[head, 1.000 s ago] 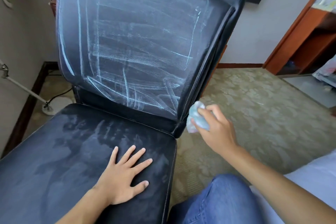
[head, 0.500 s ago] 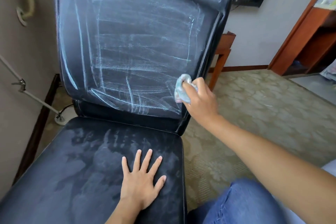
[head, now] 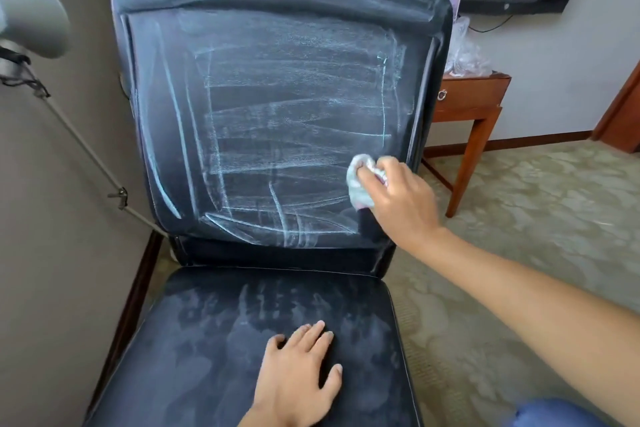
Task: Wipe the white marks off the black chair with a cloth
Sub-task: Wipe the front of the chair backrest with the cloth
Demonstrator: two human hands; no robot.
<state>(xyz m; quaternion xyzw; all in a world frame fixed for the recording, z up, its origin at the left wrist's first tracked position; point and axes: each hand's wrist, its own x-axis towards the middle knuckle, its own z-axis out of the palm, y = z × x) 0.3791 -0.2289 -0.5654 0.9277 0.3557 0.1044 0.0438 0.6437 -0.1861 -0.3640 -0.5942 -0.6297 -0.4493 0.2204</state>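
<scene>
Right hand grips a bunched cloth, pressing it on the chair back at centre right, amid white marks. Left hand lies flat, fingers spread, on the seat at lower centre. Since half a second ago, the cloth has moved up and inward along the back.

We see a bright room with soft daylight. The chair back shines a little. Straight lines bend near the edges, and the grey thing top left looks blurry.
</scene>
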